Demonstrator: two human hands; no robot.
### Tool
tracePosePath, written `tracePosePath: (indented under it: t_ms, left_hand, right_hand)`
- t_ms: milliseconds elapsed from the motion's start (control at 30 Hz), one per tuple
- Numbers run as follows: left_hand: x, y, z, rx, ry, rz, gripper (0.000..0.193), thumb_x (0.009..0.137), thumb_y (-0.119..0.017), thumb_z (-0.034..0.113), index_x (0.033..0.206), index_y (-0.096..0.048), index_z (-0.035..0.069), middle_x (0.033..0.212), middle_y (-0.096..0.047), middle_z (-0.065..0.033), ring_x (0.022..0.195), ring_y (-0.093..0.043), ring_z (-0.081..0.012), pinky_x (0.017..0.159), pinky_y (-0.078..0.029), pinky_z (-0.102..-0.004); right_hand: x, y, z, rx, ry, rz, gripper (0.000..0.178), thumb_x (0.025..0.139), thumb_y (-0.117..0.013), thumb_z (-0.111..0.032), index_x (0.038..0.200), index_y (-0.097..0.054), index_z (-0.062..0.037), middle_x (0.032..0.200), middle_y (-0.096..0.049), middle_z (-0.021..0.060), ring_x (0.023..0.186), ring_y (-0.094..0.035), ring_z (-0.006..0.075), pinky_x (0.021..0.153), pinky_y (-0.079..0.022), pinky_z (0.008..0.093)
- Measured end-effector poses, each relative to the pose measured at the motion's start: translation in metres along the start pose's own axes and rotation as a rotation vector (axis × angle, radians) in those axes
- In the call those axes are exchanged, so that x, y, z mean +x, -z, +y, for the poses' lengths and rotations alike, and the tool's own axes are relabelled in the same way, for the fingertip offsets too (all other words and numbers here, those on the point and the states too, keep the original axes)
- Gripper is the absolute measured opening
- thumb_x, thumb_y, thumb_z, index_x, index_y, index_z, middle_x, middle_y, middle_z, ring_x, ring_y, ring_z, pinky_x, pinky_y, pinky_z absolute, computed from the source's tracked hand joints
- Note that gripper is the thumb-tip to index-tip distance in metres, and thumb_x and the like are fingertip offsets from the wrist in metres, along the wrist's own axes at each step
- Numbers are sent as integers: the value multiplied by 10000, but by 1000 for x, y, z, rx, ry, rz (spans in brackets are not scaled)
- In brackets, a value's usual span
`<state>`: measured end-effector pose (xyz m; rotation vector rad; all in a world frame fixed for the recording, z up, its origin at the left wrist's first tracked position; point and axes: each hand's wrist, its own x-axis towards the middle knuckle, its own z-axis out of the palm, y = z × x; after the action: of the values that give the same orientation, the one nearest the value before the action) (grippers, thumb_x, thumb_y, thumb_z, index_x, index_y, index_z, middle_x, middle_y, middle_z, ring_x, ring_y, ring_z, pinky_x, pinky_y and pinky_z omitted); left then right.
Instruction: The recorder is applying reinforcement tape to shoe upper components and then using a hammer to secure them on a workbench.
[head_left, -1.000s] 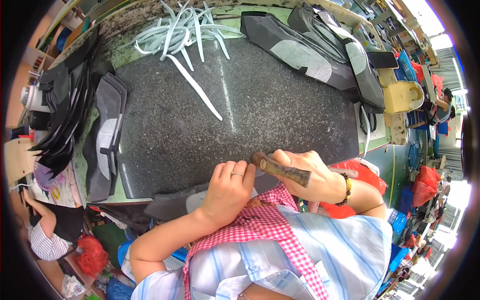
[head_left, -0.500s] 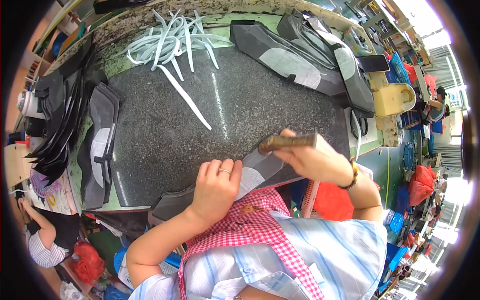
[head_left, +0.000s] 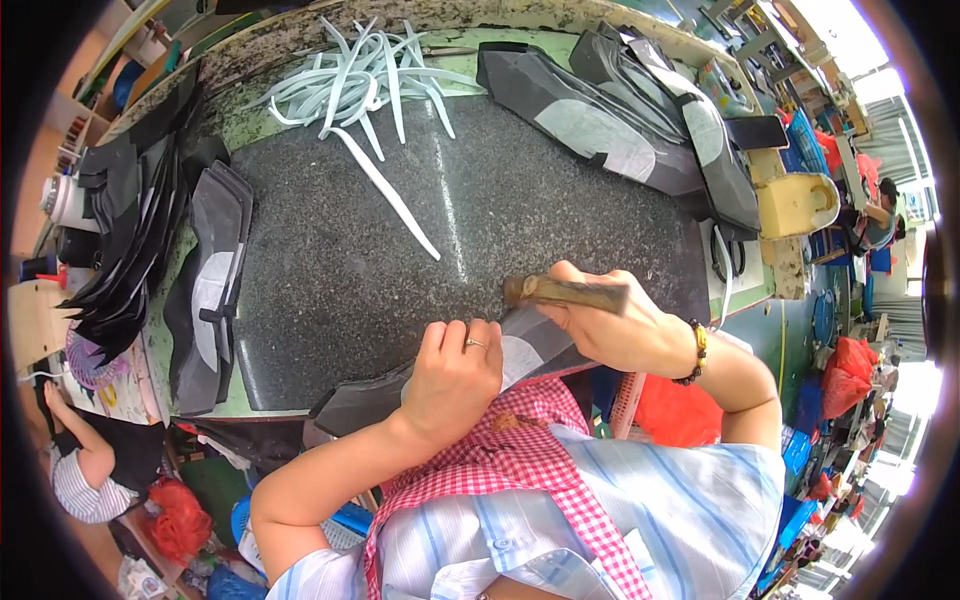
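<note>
Fingers (head_left: 568,272) of the right hand (head_left: 635,335) wrap a brown hammer (head_left: 575,292) over a dark grey panel (head_left: 540,332) at the near edge of a black slab (head_left: 340,260). Those of the left hand (head_left: 450,390) lie curled and pressed together on that panel, hiding its middle; whether they pinch it cannot be told. White strips (head_left: 350,85) sprawl far left, stacked pieces (head_left: 600,125) far right, black strips (head_left: 135,240) left.

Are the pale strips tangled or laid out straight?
Mostly tangled: the pale strips loop and cross in a heap at the far edge of the dark slab; one strip trails out straighter.
</note>
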<state>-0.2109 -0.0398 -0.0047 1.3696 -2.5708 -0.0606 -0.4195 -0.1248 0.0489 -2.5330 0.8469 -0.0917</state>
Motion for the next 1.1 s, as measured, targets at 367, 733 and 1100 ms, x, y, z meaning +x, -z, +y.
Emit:
tracePosePath:
  t_ms: [367,733,1100]
  left_hand:
    - [-20,14,-20,-148,11,122,287,751,-698,125,1032,-679,69,898,-622,-40,796,-609,-232,783,-445,-384]
    - [-52,6,-25,-177,21,168,349,754,-648,132,1094,-676,59,1026,-617,-63,857,-596,-221,814,-442,-402]
    - [-64,4,-43,-345,103,177,292,771,-651,126,1051,-694,52,989,-630,-63,830,-602,-213,809,-448,-403]
  right_hand:
    - [-1,-6,-7,181,-25,151,266,851,-602,-84,1109,-551,-46,783,-619,137,592,-626,363,494,-502,432]
    - [8,-10,-23,125,0,76,199,913,-582,-118,1102,-586,-55,750,-588,135,597,-627,336,515,-507,425]
    - [20,-13,-57,51,-95,-166,267,910,-582,-140,1175,-564,-119,759,-598,139,567,-628,326,489,-505,427]
